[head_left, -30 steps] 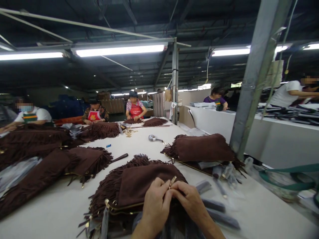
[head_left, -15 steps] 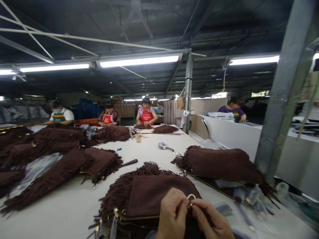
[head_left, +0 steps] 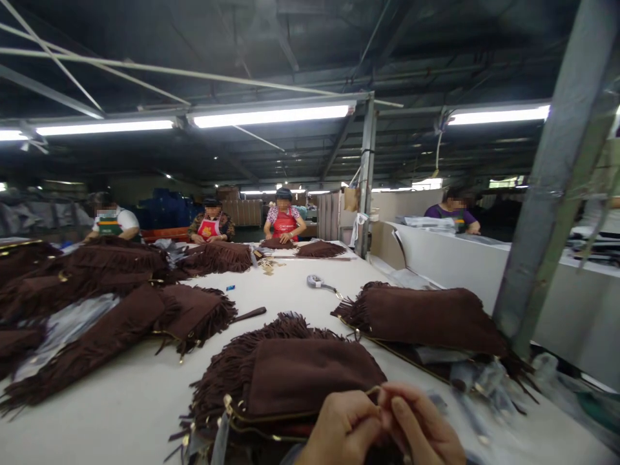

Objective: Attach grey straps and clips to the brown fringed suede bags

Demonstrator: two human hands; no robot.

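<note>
A dark brown fringed bag (head_left: 305,371) lies in front of me, with a gold zip along its near edge. Over its near right corner, my left hand (head_left: 341,426) is closed in a pinch at a gold metal clasp (head_left: 372,390). My right hand (head_left: 419,423) pinches the same small piece from the other side, and the fingertips of both hands meet. Most of the clasp is hidden behind the fingers; only a curved bit of it shows. A narrow clear plastic sleeve (head_left: 221,439) hangs at the bag's left zip end.
Another fringed bag (head_left: 431,320) lies to the right, beside clear plastic wrapping (head_left: 496,381) and a metal post (head_left: 537,194). More brown bags (head_left: 116,323) are heaped at left. A grey tape measure (head_left: 317,282) lies mid-table. Several co-workers sit beyond, one in a red apron (head_left: 284,223).
My right hand has turned and risen slightly, its fingers now covering most of the gold clasp. My left hand has shifted a little down and to the right. The bag stays in place.
</note>
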